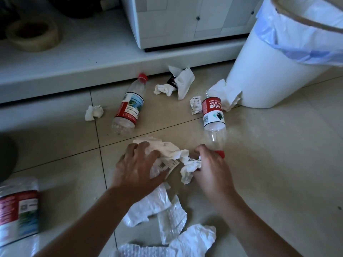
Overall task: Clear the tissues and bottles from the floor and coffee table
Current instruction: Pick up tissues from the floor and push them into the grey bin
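Note:
My left hand (pixel 138 166) presses down on a pile of crumpled white tissues (pixel 163 148) on the tiled floor, fingers curled over it. My right hand (pixel 211 169) is closed on another crumpled tissue (pixel 189 169), beside the red cap of an empty plastic bottle (pixel 213 117) lying on the floor. A second empty bottle (pixel 129 106) lies to the left of it. More tissues lie below my wrists (pixel 154 204), near the bottom edge (pixel 193 238), by the step (pixel 93 112) and near the bin (pixel 182 80).
A white waste bin (pixel 269 71) with a blue liner stands at the upper right. A raised white step (pixel 74 71) with a white cabinet (pixel 185 21) runs along the back. A third bottle (pixel 18 210) lies at the lower left edge.

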